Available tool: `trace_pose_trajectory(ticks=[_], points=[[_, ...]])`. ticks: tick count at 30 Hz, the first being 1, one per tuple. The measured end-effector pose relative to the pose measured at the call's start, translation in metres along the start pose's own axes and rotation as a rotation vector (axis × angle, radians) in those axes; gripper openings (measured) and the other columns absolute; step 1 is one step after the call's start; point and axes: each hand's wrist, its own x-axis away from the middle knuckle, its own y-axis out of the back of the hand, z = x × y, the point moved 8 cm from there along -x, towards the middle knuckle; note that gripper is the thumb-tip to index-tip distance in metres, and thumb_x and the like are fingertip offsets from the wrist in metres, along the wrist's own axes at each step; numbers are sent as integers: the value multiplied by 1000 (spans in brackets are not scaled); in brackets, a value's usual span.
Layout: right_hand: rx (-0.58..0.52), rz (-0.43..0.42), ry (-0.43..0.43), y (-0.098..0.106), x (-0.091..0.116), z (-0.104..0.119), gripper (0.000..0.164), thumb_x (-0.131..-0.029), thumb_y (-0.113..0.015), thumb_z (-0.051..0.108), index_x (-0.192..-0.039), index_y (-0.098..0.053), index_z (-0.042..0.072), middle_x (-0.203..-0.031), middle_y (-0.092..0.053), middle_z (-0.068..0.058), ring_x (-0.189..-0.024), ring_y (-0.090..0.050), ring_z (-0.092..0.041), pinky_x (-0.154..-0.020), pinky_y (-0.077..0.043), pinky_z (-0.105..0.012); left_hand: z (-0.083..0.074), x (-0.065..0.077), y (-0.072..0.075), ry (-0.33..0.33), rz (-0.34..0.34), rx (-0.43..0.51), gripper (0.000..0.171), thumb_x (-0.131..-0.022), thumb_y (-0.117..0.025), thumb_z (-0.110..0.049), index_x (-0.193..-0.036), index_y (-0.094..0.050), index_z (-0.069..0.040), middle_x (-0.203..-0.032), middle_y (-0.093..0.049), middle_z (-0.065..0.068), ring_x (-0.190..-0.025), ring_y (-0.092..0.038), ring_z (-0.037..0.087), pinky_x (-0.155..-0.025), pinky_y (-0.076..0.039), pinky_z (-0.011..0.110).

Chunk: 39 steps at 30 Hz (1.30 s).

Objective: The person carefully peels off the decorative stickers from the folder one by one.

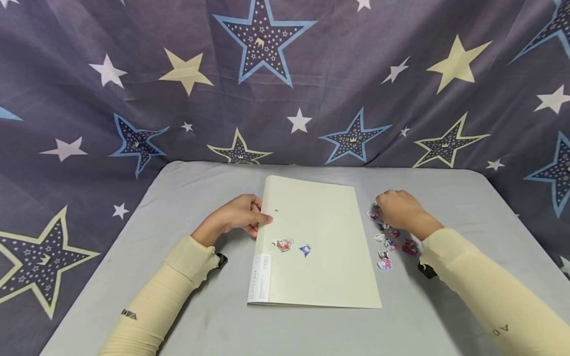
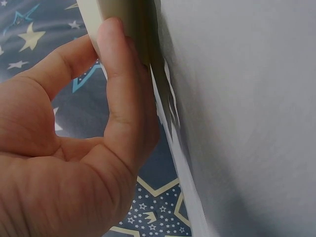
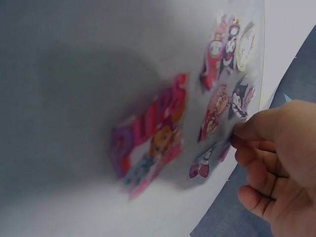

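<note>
A cream clip file folder (image 1: pixel 325 232) lies closed on the grey-covered table, its spine to the left. My left hand (image 1: pixel 236 215) grips the spine edge, thumb on the cover, fingers at the side; the left wrist view shows the folder's edge (image 2: pixel 121 10) between them. On the cover sit a red sticker (image 1: pixel 284 244) and a small purple sticker (image 1: pixel 305 250). Right of the folder, my right hand (image 1: pixel 403 210) is over a loose group of cartoon stickers. In the right wrist view its thumb and forefinger pinch at a small purplish sticker (image 3: pixel 226 151), partly hidden by the fingertips.
Nearest the right wrist camera lies a larger pink-and-purple lettered sticker (image 3: pixel 150 138), with several smaller ones beyond. A white label (image 1: pixel 259 278) marks the lower spine. A star-patterned dark curtain (image 1: pixel 285 99) hangs behind the table (image 1: pixel 213 316).
</note>
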Motion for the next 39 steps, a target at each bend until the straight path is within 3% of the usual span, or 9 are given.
trace_pose_trajectory(ticks=[11, 19, 28, 39], points=[[24, -65, -17, 12, -4, 21, 11, -88, -58, 12, -86, -64, 3, -81, -66, -12, -75, -64, -30, -71, -56, -49, -1, 0, 0, -6, -1, 0, 47, -81, -76, -17, -109, -44, 3, -82, -60, 14, -55, -62, 21, -58, -61, 38], [63, -199, 68, 24, -7, 49, 8, -85, -61, 10, -83, -61, 3, -77, -65, -12, -73, -63, -32, -73, -54, -48, 0, -1, 1, -11, -12, 11, 46, -81, -75, -16, -109, -44, 4, -83, -59, 15, -55, -62, 21, -56, -61, 37], [84, -257, 158, 29, -5, 88, 12, -87, -62, 13, -88, -63, 2, -81, -66, -13, -76, -64, -30, -80, -53, -44, -1, 0, 0, -8, -8, 13, 48, -81, -75, -16, -110, -43, 4, -83, -60, 15, -54, -61, 20, -56, -61, 37], [86, -390, 309, 43, 3, 137, 8, -82, -65, 12, -77, -60, 7, -69, -62, -4, -64, -59, -22, -61, -50, -34, -1, 0, -1, -8, -7, 13, 47, -81, -75, -16, -110, -44, 4, -83, -61, 15, -54, -62, 21, -57, -61, 38]])
